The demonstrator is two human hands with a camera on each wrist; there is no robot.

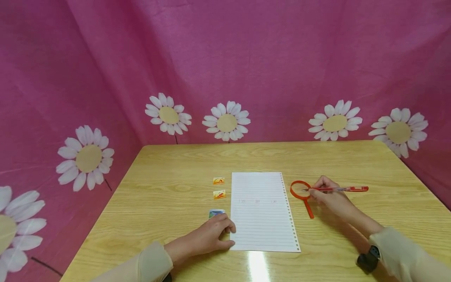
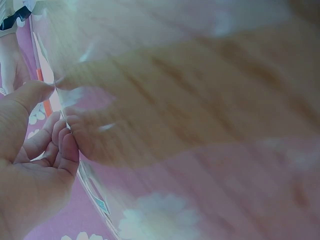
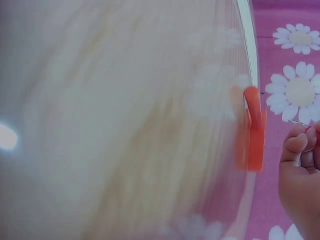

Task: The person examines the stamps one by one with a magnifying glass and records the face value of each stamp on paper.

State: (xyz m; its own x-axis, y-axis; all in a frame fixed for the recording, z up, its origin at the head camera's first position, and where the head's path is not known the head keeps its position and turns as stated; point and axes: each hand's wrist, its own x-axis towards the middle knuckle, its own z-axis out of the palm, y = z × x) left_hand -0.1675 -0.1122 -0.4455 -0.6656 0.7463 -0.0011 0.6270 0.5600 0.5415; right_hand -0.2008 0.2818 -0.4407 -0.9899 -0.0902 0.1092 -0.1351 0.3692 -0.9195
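A lined sheet of paper with punched holes down its right edge lies on the table, bearing three small groups of faint writing. My left hand rests at the sheet's left edge, thumb and fingertips touching down there; in the left wrist view the fingers are loosely bent. Between thumb and fingers my right hand pinches a red pen, its tip pointing left. That tip overlaps the ring of a red magnifying glass, which lies right of the sheet. From the right wrist view, the magnifying glass appears edge-on.
Two small yellow-orange picture cards, an upper card and a lower card, lie left of the sheet. A blue-green card is partly hidden by my left hand. Behind the wooden table hangs a pink curtain with daisies.
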